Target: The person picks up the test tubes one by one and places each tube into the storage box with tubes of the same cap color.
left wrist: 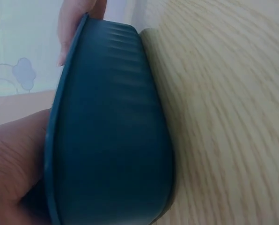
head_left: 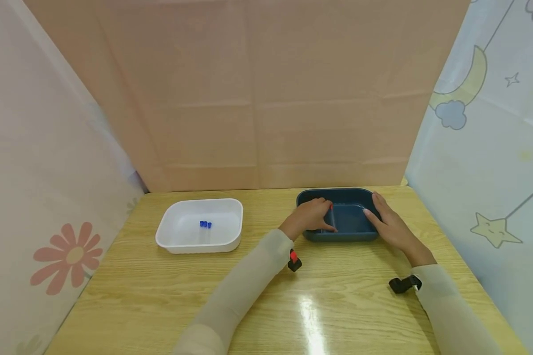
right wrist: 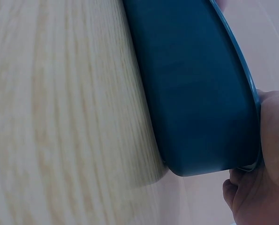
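A dark blue tub (head_left: 337,237) stands at the right back of the table. My left hand (head_left: 308,217) reaches over its near left rim, thumb and fingers spread apart inside. Between them shows a thin pale line with a small red bit (head_left: 331,206) near the fingertips; whether the hand pinches it I cannot tell. In the left wrist view the tub's wall hides those fingers. My right hand (head_left: 393,227) grips the tub's right end, its thumb inside the rim and its fingers along the outside. The right wrist view shows that hand (right wrist: 266,183) at the tub's corner.
To the left stands a white tub (head_left: 177,246) with several small blue pieces (head_left: 205,224) grouped on its floor. Both tubs rest on a wooden table (head_left: 266,301). A tan cloth (head_left: 257,98) hangs behind the table, with patterned cloths at both sides.
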{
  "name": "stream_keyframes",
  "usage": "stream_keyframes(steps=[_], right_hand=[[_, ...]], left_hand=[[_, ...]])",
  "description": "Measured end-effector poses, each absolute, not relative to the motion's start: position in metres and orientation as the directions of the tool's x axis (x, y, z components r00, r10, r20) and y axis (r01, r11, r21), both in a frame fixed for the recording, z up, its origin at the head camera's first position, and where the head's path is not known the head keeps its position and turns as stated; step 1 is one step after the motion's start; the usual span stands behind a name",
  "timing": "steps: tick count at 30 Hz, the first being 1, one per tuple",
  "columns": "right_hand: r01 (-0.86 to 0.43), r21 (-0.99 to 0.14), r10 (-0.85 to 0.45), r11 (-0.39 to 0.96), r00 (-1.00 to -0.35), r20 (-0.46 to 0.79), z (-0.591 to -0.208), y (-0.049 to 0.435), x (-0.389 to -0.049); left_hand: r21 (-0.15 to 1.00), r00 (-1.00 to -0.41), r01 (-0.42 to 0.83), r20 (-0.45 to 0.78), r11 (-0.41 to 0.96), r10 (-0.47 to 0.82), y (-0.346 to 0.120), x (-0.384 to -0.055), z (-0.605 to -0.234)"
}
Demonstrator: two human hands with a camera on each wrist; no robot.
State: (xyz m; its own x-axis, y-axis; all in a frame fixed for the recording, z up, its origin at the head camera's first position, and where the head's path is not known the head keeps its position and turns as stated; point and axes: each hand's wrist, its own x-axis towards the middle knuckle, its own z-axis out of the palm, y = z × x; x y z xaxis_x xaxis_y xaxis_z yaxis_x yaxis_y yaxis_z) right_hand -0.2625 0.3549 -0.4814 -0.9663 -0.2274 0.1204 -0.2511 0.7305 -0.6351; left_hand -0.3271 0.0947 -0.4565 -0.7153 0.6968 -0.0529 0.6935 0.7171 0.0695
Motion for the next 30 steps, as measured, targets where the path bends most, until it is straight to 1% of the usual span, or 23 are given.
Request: stream_keyframes(steps=[5, 14, 25, 30], right_hand=[[-0.26, -0.638, -0.24, 0.725, -0.963, 0.119, -0.483, 0.356, -0.263], [-0.256, -0.639, -0.24, 0.725, -0.964, 0.113, -0.481, 0.356, -0.262], [-0.242, -0.633, -0.239, 0.735, -0.967, 0.093, -0.479, 0.356, -0.261], [-0.248, -0.63, -0.239, 0.736, -0.966, 0.101, -0.479, 0.356, -0.262]], left_hand=[[0.012, -0.723, 0.687, -0.093, 0.727, 0.684, 0.099, -0.327, -0.461], [0.031, -0.723, 0.682, -0.122, 0.731, 0.68, 0.101, -0.327, -0.467], [-0.026, -0.75, 0.656, -0.137, 0.755, 0.647, 0.103, -0.325, -0.466], [-0.029, -0.758, 0.647, -0.135, 0.762, 0.638, 0.102, -0.326, -0.465]])
